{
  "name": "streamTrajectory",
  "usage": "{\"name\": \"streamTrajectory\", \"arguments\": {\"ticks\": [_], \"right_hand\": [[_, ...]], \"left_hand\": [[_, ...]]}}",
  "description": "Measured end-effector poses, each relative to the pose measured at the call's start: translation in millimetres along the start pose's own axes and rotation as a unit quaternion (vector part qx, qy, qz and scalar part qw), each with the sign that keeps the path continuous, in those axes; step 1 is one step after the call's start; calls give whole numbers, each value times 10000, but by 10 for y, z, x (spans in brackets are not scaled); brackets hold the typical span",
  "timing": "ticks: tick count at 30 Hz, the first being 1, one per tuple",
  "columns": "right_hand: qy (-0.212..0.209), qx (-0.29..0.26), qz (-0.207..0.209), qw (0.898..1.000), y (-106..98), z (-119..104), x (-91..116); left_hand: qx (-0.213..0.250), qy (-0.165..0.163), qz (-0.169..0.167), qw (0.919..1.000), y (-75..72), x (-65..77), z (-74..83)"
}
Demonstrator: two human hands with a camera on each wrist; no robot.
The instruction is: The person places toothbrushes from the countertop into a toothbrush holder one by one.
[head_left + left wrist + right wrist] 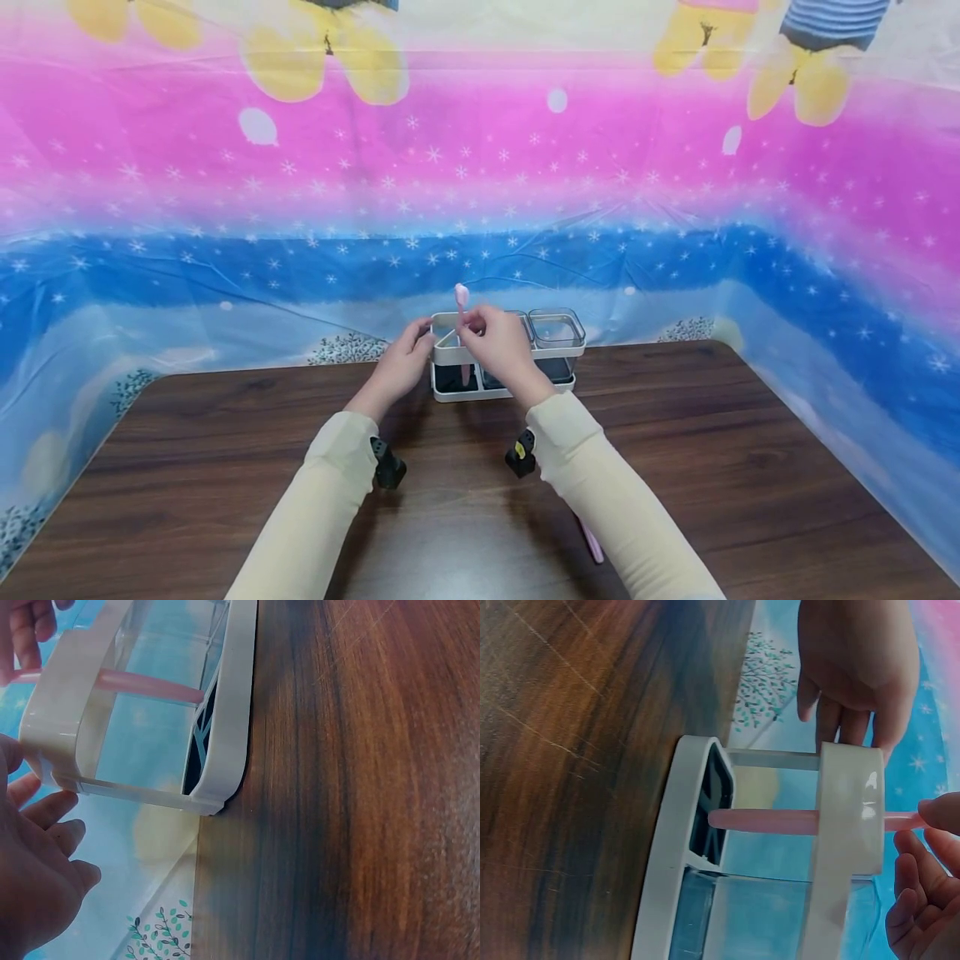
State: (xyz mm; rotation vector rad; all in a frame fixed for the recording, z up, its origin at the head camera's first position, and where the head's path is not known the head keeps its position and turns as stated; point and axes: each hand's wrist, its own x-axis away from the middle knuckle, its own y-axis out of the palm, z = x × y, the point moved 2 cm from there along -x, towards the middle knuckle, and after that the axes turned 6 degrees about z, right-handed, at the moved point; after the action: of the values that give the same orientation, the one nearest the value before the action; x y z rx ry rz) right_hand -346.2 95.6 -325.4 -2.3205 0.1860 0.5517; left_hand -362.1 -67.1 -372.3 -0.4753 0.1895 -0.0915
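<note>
A white two-tier toothbrush holder (504,394) stands near the table's back edge, its upper rim carrying clear cups. My right hand (501,342) pinches a pink toothbrush (462,294) between thumb and fingertips, just above the upper rack. The brush stands upright through a slot at the left end. In the right wrist view its handle (769,820) reaches down to the dark insert (714,799) of the lower tier. At the holder's left end, my left hand (405,362) grips the upper rack, thumb and fingertips at its corner (52,727).
A second pink stick-like thing (590,542) lies on the brown wooden table (450,517), partly hidden by the right sleeve. Clear cups (557,327) sit in the holder's right part. A patterned cloth (480,167) hangs right behind the table and along its sides.
</note>
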Motion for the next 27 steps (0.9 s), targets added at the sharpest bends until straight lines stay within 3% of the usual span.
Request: {"name": "streamTrajectory", "arguments": {"ticks": [17, 27], "right_hand": [[124, 23, -43, 9999, 39, 76, 51], [259, -127, -311, 9991, -32, 93, 64]], "left_hand": [[28, -94, -14, 10000, -3, 3, 16], [-29, -61, -42, 10000, -14, -2, 9]]}}
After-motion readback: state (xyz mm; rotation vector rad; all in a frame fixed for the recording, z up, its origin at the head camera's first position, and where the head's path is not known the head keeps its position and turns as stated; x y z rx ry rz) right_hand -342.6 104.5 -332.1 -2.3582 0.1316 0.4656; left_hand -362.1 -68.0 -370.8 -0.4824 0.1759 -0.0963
